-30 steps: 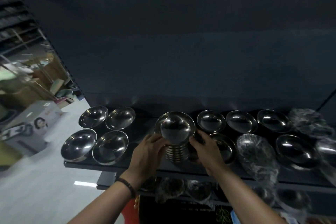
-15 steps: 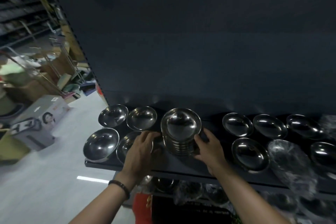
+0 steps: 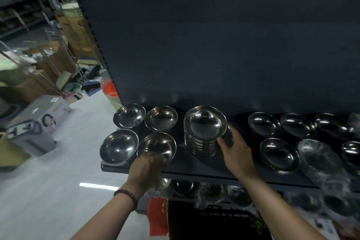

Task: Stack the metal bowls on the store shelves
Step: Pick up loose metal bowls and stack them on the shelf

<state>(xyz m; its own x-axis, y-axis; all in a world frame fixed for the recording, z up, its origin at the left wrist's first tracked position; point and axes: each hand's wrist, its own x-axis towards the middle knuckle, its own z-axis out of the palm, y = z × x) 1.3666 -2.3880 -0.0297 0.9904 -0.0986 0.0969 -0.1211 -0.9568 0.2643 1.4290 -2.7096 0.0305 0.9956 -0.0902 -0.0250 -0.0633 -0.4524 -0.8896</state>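
The stack (image 3: pixel 203 134) of nested metal bowls stands near the middle of the shelf (image 3: pixel 194 174), in the gap between two groups of loose bowls. Our right hand (image 3: pixel 236 152) clasps it from the side, thumb and fingers curled round its ridged wall. Our left hand (image 3: pixel 145 169) is at the near rim of the front bowl (image 3: pixel 156 145) just left of the stack. It is blurred, so we cannot tell whether the fingers have closed on that rim or only touch it. We judge the step to be fetching this bowl for the pile. We should pinch the thin rim firmly, lift it clear of the end bowl (image 3: pixel 118 146) beside it, carry it level and lower it centred into the top bowl, with the right hand bracing the column against sliding. Polished steel is slick, so a loose grip could let it skid. The bowls are shallow, round and mirror-bright, and their stacked rims form even ribs. To the right lie more bare bowls and a wrapped bowl (image 3: pixel 319 156) under crinkled clear film. The shelf looks like dark, matt sheet metal.
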